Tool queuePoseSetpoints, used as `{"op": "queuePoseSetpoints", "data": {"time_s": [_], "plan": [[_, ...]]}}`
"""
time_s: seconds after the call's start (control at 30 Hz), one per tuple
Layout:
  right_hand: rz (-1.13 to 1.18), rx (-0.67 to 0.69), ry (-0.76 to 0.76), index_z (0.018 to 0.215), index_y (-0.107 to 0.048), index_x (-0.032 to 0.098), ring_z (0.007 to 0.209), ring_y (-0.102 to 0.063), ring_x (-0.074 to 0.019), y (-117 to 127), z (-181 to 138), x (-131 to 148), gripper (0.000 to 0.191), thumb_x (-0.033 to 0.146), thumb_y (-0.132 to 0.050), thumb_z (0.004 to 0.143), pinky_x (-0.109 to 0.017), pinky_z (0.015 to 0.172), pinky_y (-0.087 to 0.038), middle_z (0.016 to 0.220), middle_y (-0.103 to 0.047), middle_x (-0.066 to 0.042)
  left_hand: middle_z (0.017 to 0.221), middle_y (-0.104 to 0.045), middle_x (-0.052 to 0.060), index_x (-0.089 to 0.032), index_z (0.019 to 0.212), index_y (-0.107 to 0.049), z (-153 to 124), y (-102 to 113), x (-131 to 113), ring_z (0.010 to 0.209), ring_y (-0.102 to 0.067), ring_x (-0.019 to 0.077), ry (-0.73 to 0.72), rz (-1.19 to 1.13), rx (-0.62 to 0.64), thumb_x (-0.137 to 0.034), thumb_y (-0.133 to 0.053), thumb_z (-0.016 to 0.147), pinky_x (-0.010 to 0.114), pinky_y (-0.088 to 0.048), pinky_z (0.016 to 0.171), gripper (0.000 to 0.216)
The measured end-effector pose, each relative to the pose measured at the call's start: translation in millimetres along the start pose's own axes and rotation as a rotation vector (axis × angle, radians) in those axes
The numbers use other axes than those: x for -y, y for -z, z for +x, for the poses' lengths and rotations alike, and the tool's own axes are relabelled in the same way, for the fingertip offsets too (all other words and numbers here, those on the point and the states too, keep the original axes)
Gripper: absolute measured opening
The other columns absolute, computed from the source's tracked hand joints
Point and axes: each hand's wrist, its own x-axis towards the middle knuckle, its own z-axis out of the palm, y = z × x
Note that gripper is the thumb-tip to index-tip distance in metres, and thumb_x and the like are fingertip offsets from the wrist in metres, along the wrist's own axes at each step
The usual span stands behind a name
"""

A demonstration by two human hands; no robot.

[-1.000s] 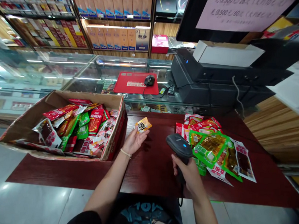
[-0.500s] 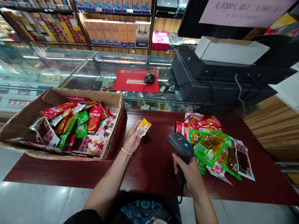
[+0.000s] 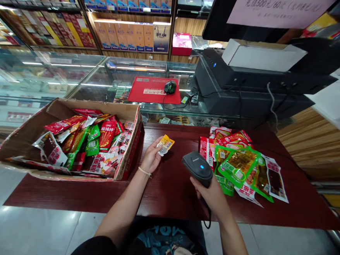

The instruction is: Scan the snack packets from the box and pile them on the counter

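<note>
Between the thumb and fingers of my left hand (image 3: pixel 151 157) is a small yellow and white snack packet (image 3: pixel 166 144), its printed side turned up. My right hand (image 3: pixel 211 196) grips a black handheld barcode scanner (image 3: pixel 197 168) by the handle. A blue light shows on the scanner's top, and its head points left toward the packet without touching it. Left of my left hand stands an open cardboard box (image 3: pixel 123 163) holding many red, green and white snack packets (image 3: pixel 107 134). Right of the scanner lies a loose pile of similar packets (image 3: pixel 238 167).
The dark red wooden table (image 3: pixel 75 194) meets a glass display counter (image 3: pixel 86 77). On the glass lie a red mouse pad (image 3: pixel 137 90) and a black mouse (image 3: pixel 170 87). A black cash-register unit (image 3: pixel 235 105) with cables and a white box (image 3: pixel 259 56) stands at back right.
My right hand has moved the scanner left, closer to the packet. My left hand has shifted the packet slightly to the right.
</note>
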Motion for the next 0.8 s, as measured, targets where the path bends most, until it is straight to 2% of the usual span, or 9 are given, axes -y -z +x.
{"op": "queuePoseSetpoints", "data": {"time_s": [0.1,0.27,0.57,0.67,0.8], "plan": [[-0.037,-0.023,0.03,0.103,-0.065,0.024,0.048,-0.058,-0.0186,-5.1,-0.8,3.4,0.043,0.039,-0.079,0.066,-0.027,0.043,-0.043,0.056,-0.063,0.003,0.126,-0.065,0.011,-0.016,0.13,-0.058,-0.8,-0.6,-0.2,0.117,-0.061,0.0219,0.011,-0.001,0.027,-0.016,-0.07,0.076,0.036,-0.037,0.11,0.055],[-0.067,-0.018,0.032,0.095,-0.07,0.023,0.055,-0.063,-0.0228,-10.3,-0.3,3.2,0.034,0.036,-0.078,0.065,-0.027,0.043,-0.044,0.056,-0.065,0.0,0.125,-0.066,0.012,-0.016,0.131,-0.057,-3.1,-3.6,-1.5,0.112,-0.064,0.0228,0.045,-0.012,0.018,-0.012,-0.068,0.075,0.038,-0.043,0.105,0.057],[-0.064,-0.093,0.048,0.099,-0.066,0.024,0.049,-0.059,-0.0192,-3.0,-3.3,1.8,0.037,0.038,-0.077,0.066,-0.026,0.043,-0.043,0.054,-0.062,0.003,0.124,-0.067,0.011,-0.017,0.127,-0.061,-2.5,-4.4,0.0,0.113,-0.063,0.0221,0.018,0.071,-0.003,-0.019,-0.074,0.072,0.036,-0.039,0.108,0.057],[-0.054,-0.163,0.036,0.102,-0.063,0.023,0.041,-0.052,-0.0155,10.3,-5.0,1.3,0.038,0.039,-0.075,0.07,-0.026,0.043,-0.042,0.051,-0.059,0.004,0.121,-0.068,0.01,-0.018,0.121,-0.066,-3.8,-17.6,10.0,0.107,-0.066,0.0217,0.038,0.219,0.0,-0.023,-0.076,0.07,0.036,-0.042,0.104,0.052],[0.007,-0.247,-0.006,0.097,-0.059,0.02,0.036,-0.046,-0.0134,39.3,-8.2,-3.5,0.036,0.044,-0.074,0.074,-0.026,0.041,-0.04,0.045,-0.053,0.007,0.109,-0.072,0.008,-0.019,0.108,-0.073,3.9,-56.9,38.7,0.095,-0.067,0.0207,0.048,0.537,0.088,-0.023,-0.073,0.071,0.034,-0.048,0.092,0.037]]}}
